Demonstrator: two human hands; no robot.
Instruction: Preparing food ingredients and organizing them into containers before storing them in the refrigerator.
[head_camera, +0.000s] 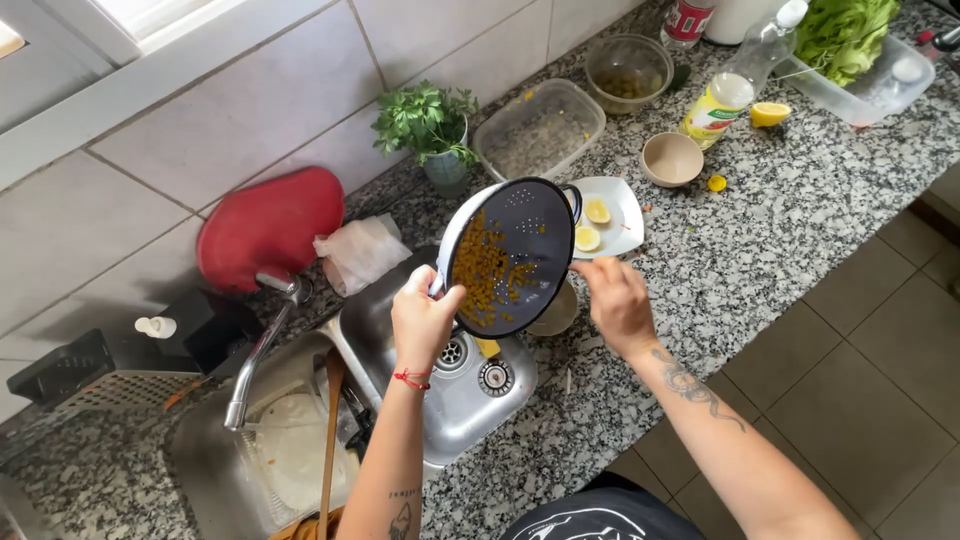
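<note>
A dark colander (510, 255) of yellow corn is held tilted above the sink (470, 400), its opening facing near-left. The left hand (425, 318) is closed on its rim; the right hand (615, 300) is curled at its right edge, though contact cannot be told. A clear bottle (735, 85) with a yellow-green label lies far right on the bench (780, 230).

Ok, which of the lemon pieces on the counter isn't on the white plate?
The lemon half beside the oil bottle, near the lettuce tub. The other two halves lie cut-side up on the white plate.
</note>
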